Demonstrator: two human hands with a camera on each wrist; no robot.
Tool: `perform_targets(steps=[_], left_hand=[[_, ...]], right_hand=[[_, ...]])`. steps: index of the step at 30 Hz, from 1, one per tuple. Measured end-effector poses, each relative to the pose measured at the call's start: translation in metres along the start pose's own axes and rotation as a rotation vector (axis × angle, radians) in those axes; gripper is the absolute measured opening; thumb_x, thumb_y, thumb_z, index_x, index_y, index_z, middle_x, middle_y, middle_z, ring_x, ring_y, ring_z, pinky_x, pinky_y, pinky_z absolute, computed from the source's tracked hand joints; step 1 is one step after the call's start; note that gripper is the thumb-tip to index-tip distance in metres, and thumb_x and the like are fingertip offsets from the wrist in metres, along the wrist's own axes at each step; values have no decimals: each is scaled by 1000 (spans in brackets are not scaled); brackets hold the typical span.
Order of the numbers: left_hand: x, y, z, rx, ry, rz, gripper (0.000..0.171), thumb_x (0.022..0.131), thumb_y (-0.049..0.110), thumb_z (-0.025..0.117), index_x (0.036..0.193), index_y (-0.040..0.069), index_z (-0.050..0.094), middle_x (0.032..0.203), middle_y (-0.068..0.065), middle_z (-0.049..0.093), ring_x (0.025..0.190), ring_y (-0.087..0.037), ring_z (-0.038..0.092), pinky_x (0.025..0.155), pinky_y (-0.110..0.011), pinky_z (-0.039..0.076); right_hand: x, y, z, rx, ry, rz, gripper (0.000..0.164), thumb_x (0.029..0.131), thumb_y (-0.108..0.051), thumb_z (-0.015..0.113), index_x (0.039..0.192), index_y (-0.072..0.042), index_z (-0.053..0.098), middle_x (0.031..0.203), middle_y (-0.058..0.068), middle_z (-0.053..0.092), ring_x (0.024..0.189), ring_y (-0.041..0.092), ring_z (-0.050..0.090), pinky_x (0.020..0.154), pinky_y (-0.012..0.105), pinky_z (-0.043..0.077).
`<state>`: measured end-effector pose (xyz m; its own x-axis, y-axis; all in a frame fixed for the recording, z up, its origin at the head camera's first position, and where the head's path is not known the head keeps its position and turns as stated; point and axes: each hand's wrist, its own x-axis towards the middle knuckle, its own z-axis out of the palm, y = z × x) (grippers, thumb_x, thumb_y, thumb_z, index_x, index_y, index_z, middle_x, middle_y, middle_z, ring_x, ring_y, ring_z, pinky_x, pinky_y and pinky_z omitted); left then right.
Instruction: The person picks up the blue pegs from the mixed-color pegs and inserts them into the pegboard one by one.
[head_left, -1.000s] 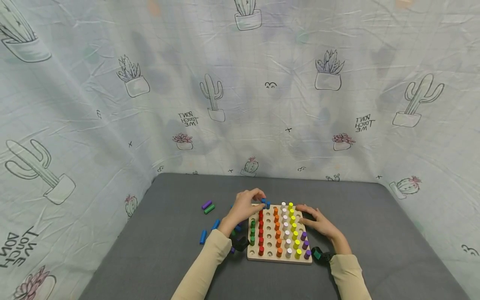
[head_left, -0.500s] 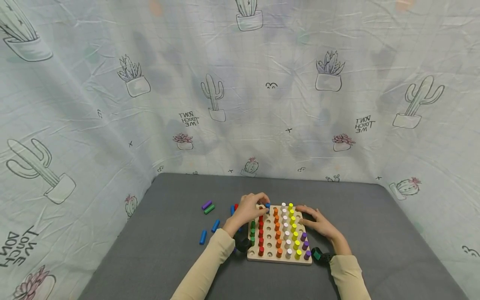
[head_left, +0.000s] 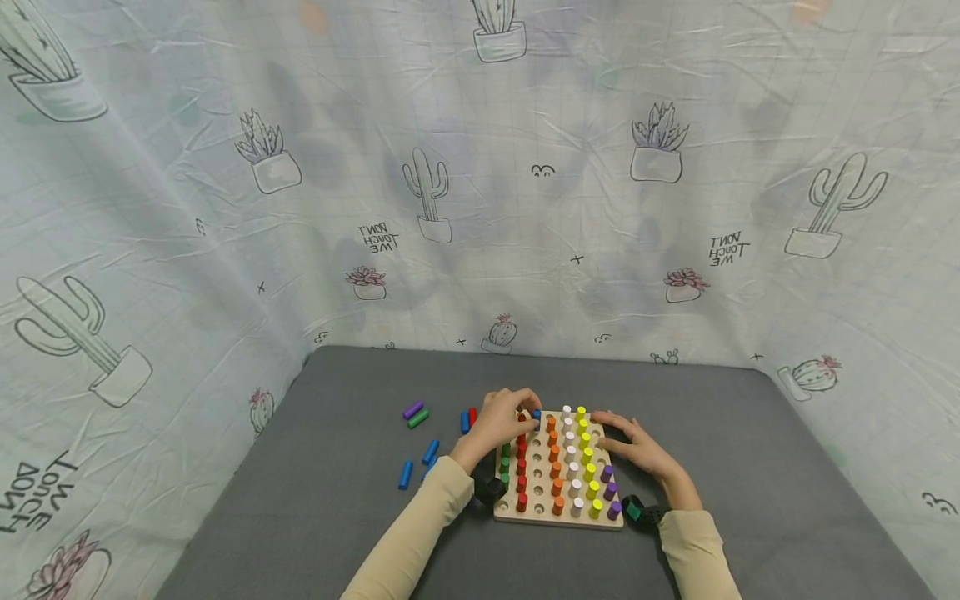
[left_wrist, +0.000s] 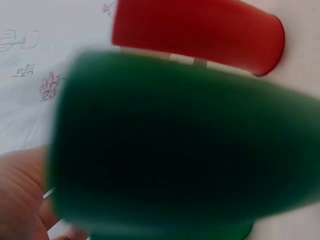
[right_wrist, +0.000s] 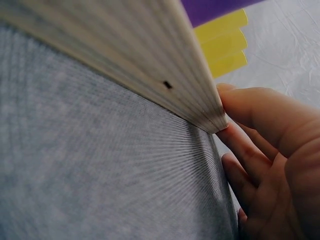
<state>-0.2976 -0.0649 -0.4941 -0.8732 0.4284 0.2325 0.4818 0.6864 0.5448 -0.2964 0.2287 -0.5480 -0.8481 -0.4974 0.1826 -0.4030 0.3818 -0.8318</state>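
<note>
A wooden pegboard lies on the table with columns of green, red, orange, white, yellow and purple pegs. My left hand reaches over its far left part and pinches a blue peg between thumb and fingertips, at the far end of a column of mostly bare holes. In the left wrist view a blurred green peg and a red peg cover most of the scene; part of the left hand shows at lower left. My right hand grips the board's right edge, thumb on top.
Loose pegs lie left of the board: a purple peg, a green peg, several blue ones such as this blue peg, and a red peg. A cactus-print curtain hangs behind the grey table.
My left hand has moved a little right and nearer with the blue peg, from above the red column to the mostly bare column beside it. The right hand stays at the board's edge.
</note>
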Motion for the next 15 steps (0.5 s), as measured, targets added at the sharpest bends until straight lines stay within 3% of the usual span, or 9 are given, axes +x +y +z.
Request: perform_targets(steps=[15], left_hand=[[2,-1,6,54,9,-19,16,85,22,68,100,20,64,88,10,64,85,-12,51,99,-47,29]], right_hand=[[-1,1,0,-3,-1,10,47,90,-15,59,133,-1,46,139,26,40,133,50,15,99,68,-11]])
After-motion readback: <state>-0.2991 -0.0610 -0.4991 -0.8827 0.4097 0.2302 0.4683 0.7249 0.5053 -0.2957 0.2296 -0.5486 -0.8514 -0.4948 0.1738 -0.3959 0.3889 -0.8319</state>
